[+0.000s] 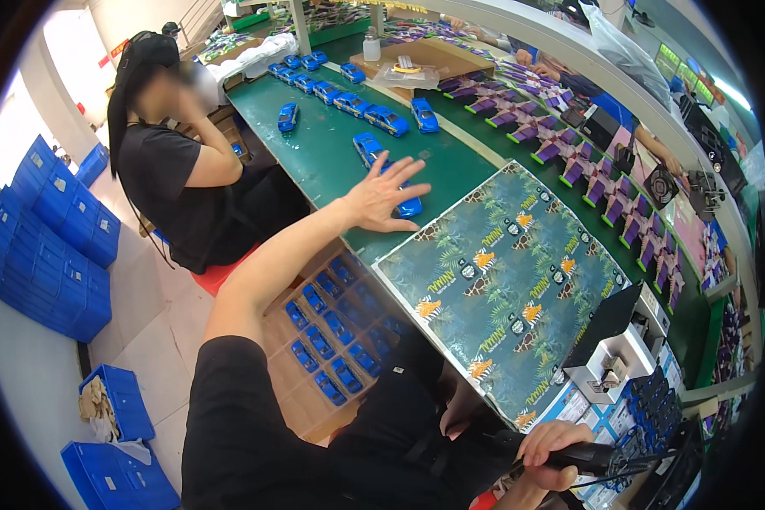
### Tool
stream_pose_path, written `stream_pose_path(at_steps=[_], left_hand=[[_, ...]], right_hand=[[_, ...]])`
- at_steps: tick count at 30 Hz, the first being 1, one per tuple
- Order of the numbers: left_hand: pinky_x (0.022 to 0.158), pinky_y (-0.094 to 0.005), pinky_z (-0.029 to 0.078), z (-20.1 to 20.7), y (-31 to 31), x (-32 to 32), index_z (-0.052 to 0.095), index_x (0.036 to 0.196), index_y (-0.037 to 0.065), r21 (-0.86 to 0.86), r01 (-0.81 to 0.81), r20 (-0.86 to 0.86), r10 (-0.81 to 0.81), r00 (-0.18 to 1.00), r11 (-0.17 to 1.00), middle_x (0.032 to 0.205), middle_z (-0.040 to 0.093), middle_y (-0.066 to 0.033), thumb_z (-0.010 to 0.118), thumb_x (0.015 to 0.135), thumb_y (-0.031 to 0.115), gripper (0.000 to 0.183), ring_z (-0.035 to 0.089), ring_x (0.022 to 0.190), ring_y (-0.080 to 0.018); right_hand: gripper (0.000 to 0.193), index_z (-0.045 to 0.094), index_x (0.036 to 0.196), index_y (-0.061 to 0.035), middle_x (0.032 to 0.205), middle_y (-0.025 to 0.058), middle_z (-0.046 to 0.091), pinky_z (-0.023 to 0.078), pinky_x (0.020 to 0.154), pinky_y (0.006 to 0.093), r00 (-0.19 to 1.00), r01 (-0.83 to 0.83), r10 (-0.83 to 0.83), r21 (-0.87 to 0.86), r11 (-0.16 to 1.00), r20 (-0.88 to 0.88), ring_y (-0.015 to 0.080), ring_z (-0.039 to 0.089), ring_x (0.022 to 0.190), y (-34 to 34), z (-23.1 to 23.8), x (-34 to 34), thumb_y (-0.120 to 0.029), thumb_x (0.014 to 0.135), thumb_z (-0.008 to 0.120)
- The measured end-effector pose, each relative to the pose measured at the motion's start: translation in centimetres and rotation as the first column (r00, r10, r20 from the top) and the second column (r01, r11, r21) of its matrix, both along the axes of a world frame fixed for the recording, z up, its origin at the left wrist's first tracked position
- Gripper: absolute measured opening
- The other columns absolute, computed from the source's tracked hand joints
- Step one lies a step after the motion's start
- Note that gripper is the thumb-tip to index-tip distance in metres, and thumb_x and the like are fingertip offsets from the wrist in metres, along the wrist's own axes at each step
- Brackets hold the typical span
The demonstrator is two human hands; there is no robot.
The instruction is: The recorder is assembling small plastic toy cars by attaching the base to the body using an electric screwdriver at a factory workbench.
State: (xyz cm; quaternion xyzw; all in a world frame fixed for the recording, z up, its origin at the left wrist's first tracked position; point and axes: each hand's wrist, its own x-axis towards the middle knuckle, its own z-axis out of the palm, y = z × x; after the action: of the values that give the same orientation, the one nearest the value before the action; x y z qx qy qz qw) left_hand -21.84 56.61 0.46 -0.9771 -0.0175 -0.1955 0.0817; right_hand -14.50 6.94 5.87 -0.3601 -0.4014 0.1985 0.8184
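Observation:
My left hand (386,195) reaches across the green worktable with its fingers spread wide. It lies over a blue toy car (410,204), which it partly hides; whether the palm presses on it I cannot tell. Another blue toy car (368,148) sits just beyond the fingertips. Low on the right, my right hand (552,449) is closed around a black, rounded handheld tool (593,459) with dark cords at one end. What kind of tool it is does not show clearly.
An animal-patterned mat (501,289) covers the near table, beside a white device (620,365). More blue cars (350,104) line the far side; others fill a divided carton (293,408) below. A person (166,153) sits at left, near blue crates (47,255). Purple toy parts (561,153) run along the right.

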Motion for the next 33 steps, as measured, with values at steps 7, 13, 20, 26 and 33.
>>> stream_pose_path(at_steps=[7,13,20,26,33], left_hand=[[0.114,-0.0644,0.013,-1.1,3.1,0.4,0.038,0.146,0.01,-0.256,-0.429,0.026,0.45,0.893,0.866,0.152,0.029,-0.0263,0.064,0.063,0.082,0.113,0.023,0.143,-0.0451],[0.116,-0.0553,0.022,-1.3,2.2,2.2,0.039,0.145,0.008,-0.319,-0.49,0.048,0.531,0.846,0.811,0.15,0.031,-0.0267,0.07,0.065,0.075,0.109,0.025,0.142,-0.0453],[0.114,-0.0548,0.025,-2.8,1.5,3.5,0.038,0.144,0.002,-0.328,-0.528,0.17,0.599,0.782,0.783,0.15,0.032,-0.0263,0.07,0.065,0.075,0.112,0.027,0.14,-0.0456],[0.11,-0.0643,0.022,-2.2,-1.5,5.7,0.033,0.146,0.001,-0.382,-0.536,0.102,0.611,0.785,0.753,0.151,0.029,-0.0262,0.067,0.065,0.078,0.116,0.025,0.141,-0.045],[0.109,-0.0694,0.014,-3.0,-1.0,4.8,0.031,0.147,-0.001,-0.241,-0.559,0.158,0.6,0.784,0.794,0.151,0.027,-0.0268,0.059,0.079,0.07,0.102,0.025,0.142,-0.0411]], right_hand=[[0.047,0.048,0.087,-0.0044,0.053,0.003,0.051,0.048,0.038,0.026,1.0,-0.014,0.014,-0.025,1.0,-0.013,0.0129,0.05,0.04,0.5,0.1,-0.1,-0.046,0.086,0.07],[0.047,0.048,0.087,-0.0044,0.054,0.0029,0.052,0.049,0.039,0.0259,1.0,-0.009,0.008,-0.019,1.0,-0.015,0.0129,0.05,0.04,0.8,0.1,-0.4,-0.045,0.086,0.07],[0.047,0.047,0.087,-0.0045,0.054,0.0026,0.051,0.047,0.037,0.025,1.0,0.004,-0.005,-0.029,1.0,-0.02,0.0121,0.049,0.039,-0.5,-0.2,-0.1,-0.045,0.086,0.07],[0.048,0.045,0.087,-0.0053,0.054,0.0022,0.05,0.046,0.037,0.0241,0.999,0.033,-0.034,-0.038,0.999,-0.028,0.0116,0.048,0.039,-0.7,-0.5,0.0,-0.046,0.087,0.069],[0.048,0.045,0.087,-0.0054,0.053,0.0018,0.048,0.045,0.036,0.0235,0.995,0.084,-0.087,-0.053,0.995,-0.054,0.011,0.046,0.038,-0.9,-0.7,0.2,-0.047,0.086,0.069]])
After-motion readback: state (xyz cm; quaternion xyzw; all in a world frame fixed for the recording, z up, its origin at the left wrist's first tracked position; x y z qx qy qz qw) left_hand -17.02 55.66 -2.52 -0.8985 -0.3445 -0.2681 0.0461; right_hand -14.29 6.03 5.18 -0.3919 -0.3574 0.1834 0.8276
